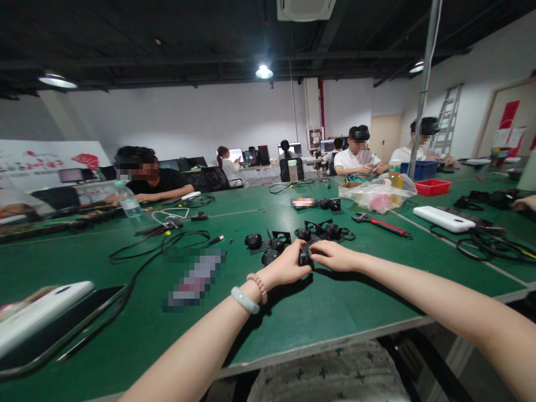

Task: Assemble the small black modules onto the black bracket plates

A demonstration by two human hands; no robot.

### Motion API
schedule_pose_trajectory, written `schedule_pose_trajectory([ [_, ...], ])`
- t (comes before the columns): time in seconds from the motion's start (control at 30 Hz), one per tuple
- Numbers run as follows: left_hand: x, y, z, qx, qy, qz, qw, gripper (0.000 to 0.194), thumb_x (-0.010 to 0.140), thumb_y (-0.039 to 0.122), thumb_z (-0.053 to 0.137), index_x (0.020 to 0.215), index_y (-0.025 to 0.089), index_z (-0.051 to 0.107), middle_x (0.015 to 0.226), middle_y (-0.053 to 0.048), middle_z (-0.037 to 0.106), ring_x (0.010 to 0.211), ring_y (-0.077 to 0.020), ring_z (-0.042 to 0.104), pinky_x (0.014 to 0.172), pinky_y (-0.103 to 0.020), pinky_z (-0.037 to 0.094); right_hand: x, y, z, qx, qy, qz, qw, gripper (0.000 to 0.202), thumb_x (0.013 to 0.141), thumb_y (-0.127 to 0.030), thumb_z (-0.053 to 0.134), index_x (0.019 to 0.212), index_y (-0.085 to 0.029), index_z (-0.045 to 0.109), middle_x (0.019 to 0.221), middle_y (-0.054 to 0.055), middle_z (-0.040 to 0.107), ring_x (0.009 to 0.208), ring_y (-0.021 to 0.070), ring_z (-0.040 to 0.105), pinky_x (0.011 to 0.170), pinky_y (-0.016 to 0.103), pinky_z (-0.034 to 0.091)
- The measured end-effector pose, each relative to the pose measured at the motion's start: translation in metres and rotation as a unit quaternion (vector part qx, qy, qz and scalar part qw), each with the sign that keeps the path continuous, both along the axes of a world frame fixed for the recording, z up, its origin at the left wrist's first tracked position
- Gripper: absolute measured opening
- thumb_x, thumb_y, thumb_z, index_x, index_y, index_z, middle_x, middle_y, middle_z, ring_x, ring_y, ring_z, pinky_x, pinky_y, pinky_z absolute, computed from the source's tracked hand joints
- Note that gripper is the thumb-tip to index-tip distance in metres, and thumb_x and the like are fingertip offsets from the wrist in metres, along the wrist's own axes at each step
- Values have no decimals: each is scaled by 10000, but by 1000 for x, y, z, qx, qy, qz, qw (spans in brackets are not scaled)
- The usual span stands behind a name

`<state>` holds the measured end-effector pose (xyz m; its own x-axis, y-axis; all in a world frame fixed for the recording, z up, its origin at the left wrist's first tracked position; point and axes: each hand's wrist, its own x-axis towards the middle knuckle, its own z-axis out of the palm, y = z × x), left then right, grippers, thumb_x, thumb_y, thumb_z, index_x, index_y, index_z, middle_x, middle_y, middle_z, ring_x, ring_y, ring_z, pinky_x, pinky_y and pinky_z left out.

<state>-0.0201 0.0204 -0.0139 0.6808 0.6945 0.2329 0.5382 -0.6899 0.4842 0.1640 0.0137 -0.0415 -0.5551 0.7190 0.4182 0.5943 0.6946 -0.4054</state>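
Both hands meet low over the green table near its front edge. My left hand (290,266), with a beaded bracelet and a pale bangle at the wrist, grips a small black round part (305,256) between thumb and fingers. From the other side, my right hand (333,256) closes its thumb and fingers on the same part; its exact kind cannot be made out. Just beyond lie several similar black parts, among them a round one (253,241), a flat square-edged bracket (282,237) and another round piece (332,231).
Red-handled pliers (383,223) lie to the right, beyond them a white power bank (444,219) and cables. A plastic bag (379,194) and a red tray (433,187) stand farther back. Black cables (167,245) and a white device (46,315) lie left. Several people sit around.
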Motion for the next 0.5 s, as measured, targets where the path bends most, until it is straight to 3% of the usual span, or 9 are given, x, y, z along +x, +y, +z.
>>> schedule_pose_trajectory([
  [0.5, -2, 2, -2, 7, -9, -16, 1000, 504, 623, 210, 541, 1093, 168, 363, 940, -39, 519, 835, -176, 516, 730, -282, 417, -1, 1, -3, 18, 3, -6, 1000, 292, 826, -298, 403, 1014, -124, 543, 991, 93, 582, 895, 176, 513, 802, 303, 388],
])
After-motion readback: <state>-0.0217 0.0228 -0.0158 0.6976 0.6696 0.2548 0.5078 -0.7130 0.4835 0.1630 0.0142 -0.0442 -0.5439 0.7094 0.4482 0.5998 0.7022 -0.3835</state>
